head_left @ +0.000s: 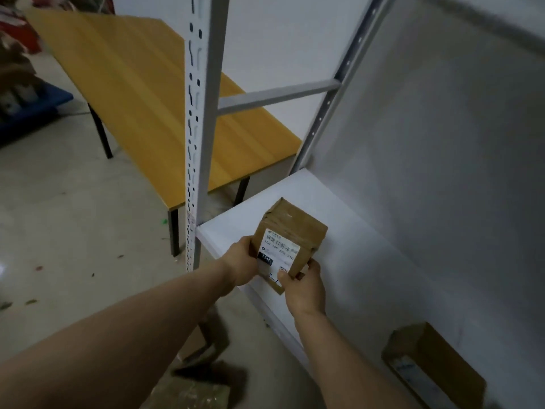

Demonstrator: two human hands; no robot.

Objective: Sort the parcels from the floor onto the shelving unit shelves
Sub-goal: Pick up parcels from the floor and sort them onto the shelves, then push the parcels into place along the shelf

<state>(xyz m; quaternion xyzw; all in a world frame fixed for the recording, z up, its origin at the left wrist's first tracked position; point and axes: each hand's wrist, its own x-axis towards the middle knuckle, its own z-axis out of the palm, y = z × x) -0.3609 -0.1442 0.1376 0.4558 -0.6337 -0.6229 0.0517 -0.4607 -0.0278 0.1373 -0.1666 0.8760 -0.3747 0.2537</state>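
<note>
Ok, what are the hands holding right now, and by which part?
A small brown labelled parcel, held in both hands at the white shelf: the left hand grips its left edge, and the right hand pinches its near right corner.

- Floor (pixel 73 231): pale grey and smooth, seen across the left of the frame; small dark and green scraps are scattered on it.
- Table (pixel 132 84): yellow wood-grain top on black legs, placed upper left to centre, near the wall.
- Wall (pixel 442 143): plain, whitish grey, filling the right half.
- Shelving unit (pixel 203 113): a grey perforated upright is noted at centre, in front of the table.
- Blue platform (pixel 44 98): at the left edge; the goods on it are too blurred to identify.
- Light: dim; one bright glare (pixel 2 270) is recorded on the floor at far left.
</note>
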